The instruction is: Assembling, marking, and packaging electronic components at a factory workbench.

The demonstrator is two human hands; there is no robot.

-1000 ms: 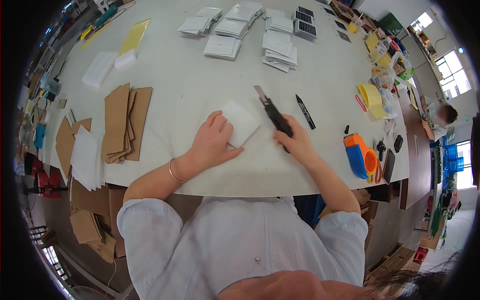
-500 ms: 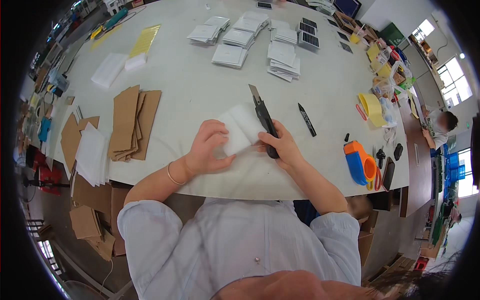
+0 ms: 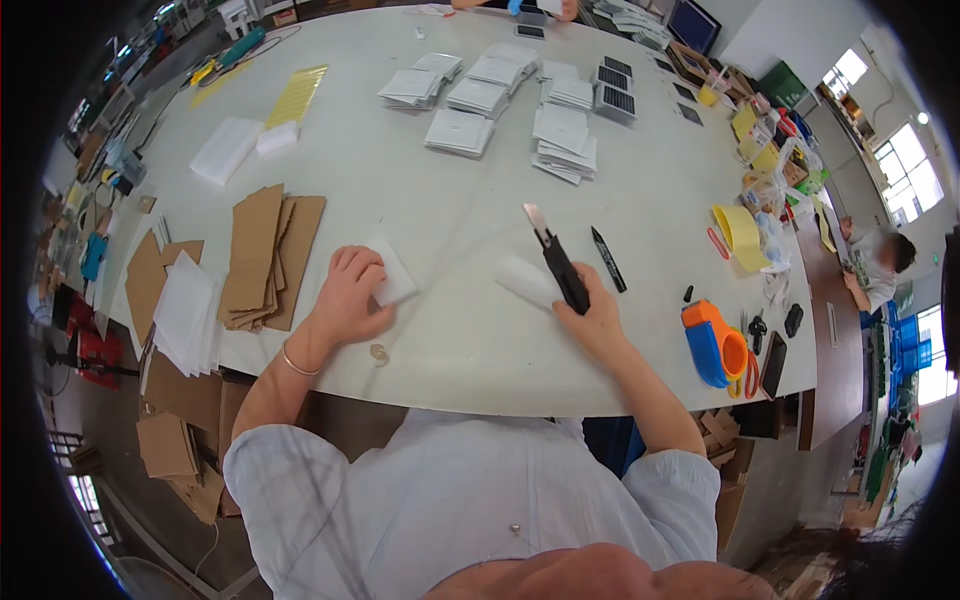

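My right hand is closed round a black utility knife, its blade out and pointing away from me. A white foam piece lies just left of the knife and partly behind it; whether my fingers also touch this piece I cannot tell. Further left, my left hand has its fingers curled over the edge of another white foam piece on the table. A small tan scrap rests near my left wrist. Beyond the knife lies a black marker.
Cardboard sheets and white sheets lie at left, white foam behind. Stacks of flat white packets stand at the far middle. An orange and blue tape dispenser sits at right. Another person's hand shows at the far edge.
The white foam between my hands is now in two separate pieces. My left hand has moved left with one piece; my right hand and the knife have shifted right and nearer.
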